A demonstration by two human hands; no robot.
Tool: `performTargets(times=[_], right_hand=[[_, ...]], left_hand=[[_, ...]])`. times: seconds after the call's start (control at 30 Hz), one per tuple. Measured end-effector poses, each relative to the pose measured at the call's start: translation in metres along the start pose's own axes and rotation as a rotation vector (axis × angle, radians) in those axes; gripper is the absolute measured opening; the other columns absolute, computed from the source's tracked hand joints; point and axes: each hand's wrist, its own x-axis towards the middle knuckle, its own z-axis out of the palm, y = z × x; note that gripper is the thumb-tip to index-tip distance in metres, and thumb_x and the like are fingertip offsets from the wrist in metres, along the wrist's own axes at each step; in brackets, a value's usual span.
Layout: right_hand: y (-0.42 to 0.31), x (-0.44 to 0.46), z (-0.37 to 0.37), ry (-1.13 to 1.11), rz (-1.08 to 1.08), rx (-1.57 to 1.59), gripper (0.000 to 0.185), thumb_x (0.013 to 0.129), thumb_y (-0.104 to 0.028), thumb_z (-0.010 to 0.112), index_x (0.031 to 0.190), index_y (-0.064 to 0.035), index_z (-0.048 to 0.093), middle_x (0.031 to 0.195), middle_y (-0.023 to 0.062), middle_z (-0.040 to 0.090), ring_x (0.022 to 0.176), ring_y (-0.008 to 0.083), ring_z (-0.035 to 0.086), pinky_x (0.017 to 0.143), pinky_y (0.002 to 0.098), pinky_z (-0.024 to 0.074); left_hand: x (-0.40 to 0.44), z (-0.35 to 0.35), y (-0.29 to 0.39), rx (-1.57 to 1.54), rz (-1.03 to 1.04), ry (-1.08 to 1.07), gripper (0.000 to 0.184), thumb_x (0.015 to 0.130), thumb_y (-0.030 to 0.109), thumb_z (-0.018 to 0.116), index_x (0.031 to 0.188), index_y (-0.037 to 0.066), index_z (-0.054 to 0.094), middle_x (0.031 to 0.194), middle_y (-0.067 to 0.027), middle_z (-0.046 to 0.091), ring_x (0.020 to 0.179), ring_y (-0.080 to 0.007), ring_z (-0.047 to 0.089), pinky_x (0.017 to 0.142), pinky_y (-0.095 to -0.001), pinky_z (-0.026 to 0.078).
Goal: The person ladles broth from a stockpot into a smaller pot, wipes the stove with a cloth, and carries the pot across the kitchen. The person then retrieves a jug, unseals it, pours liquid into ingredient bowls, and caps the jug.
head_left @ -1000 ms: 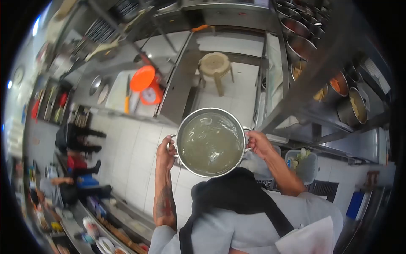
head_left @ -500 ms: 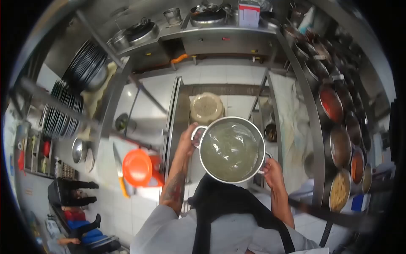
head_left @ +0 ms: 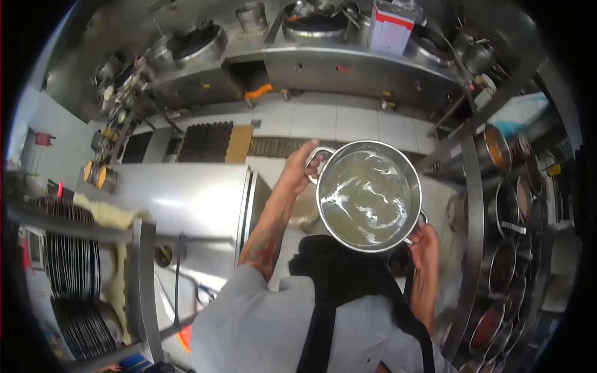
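Note:
A round metal pot (head_left: 368,196) filled with pale greenish, rippling liquid is held up in front of my chest. My left hand (head_left: 303,166) is closed around the loop handle on its upper left side. The opposite handle, at the lower right, is gripped by my right hand (head_left: 425,244). The pot hangs over the floor, clear of any surface, with light glinting on the moving liquid.
Ahead runs a steel stove counter (head_left: 311,68) with woks and a red-and-white box (head_left: 390,28). On the left are a steel worktop (head_left: 180,199) and stacked dark plates (head_left: 74,267). Pots of food (head_left: 497,149) line the right shelf behind a metal post (head_left: 474,217).
The view has turned and moved forward, bringing the stove counter closer. The stool has slipped mostly behind the pot and my arm. Both hands still hold the pot, now farther right in view.

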Motion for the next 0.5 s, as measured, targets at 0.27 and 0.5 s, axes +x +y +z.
performTargets(times=[0.27,0.5], right_hand=[[-0.089,0.162,0.129,-0.2,-0.115,0.052,0.009,0.089,-0.012,0.068,0.088,-0.0063,0.06,0.076,-0.0035,0.051,0.068,0.0049,0.048,0.058,0.0217,0.0413],[-0.109,0.295,0.239,-0.263,-0.14,-0.107,0.013,0.088,-0.017,0.067,0.087,-0.0083,0.058,0.07,-0.0025,0.049,0.06,0.0098,0.046,0.062,0.0256,0.044]], left_hand=[[0.122,0.0,0.111,-0.265,0.113,0.023,0.056,0.088,0.042,0.071,0.114,-0.002,0.047,0.08,-0.0039,0.054,0.053,-0.0044,0.04,0.05,-0.0209,0.037],[0.231,-0.035,0.162,-0.227,0.184,0.172,0.063,0.088,0.045,0.068,0.117,-0.005,0.041,0.09,-0.0101,0.056,0.058,-0.0046,0.04,0.052,-0.0193,0.041]])
